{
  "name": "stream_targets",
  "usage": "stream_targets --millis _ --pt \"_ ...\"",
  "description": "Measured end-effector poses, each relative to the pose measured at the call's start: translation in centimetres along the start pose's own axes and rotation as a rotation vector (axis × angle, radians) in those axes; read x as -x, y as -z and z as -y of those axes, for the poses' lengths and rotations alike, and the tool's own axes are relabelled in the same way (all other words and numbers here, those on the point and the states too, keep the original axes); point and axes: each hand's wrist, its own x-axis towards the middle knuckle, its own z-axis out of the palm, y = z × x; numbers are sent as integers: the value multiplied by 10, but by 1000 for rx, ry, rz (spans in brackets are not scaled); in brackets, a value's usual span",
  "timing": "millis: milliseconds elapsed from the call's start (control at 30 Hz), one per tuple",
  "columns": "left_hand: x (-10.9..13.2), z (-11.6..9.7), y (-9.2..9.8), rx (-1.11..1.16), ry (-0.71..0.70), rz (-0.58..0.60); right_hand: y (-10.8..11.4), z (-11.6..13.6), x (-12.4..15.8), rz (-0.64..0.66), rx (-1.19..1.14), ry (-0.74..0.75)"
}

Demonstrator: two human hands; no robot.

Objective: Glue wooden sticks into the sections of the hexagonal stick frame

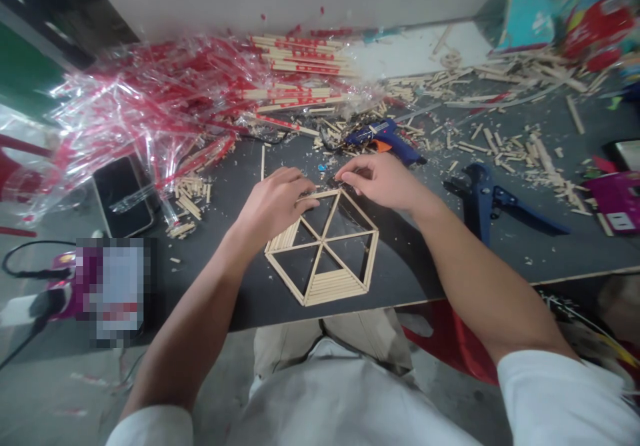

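Note:
A hexagonal frame of thin wooden sticks (345,237) lies on the dark table, with spokes meeting in its middle. Rows of short sticks fill parts of two of its sections. My left hand (277,199) is closed over the frame's far left edge, thumb and fingers at the far stick. Just beyond the far corner, my right hand (377,178) is pinched, its fingertips by a small dark bit I cannot make out. Behind that hand lies a blue glue gun (373,133) with an orange trigger. Blue-handled cutters (483,203) rest to the right.
Red and clear plastic wrappers (130,113) pile up at the back left, beside wrapped chopsticks (305,56). Cut stick pieces (530,159) litter the right side. A phone (123,196) lies left, above a purple power strip (67,279). The table's front edge is near my lap.

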Motion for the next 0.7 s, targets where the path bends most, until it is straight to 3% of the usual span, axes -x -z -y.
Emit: stream_targets --millis 300,400,533,600,700 --pt "2 -9 -18 -180 -105 -94 -1 0 0 -85 124 66" --pt "2 -10 -17 -225 -110 -74 18 15 12 -166 202 28" --pt "2 -12 -15 -273 -125 -35 56 26 48 -256 368 -131" --pt "2 -13 -15 -272 -130 -31 73 13 72 -302 448 -234" --pt "1 -14 -14 -283 -140 -35 87 -31 111 -340 659 -376"
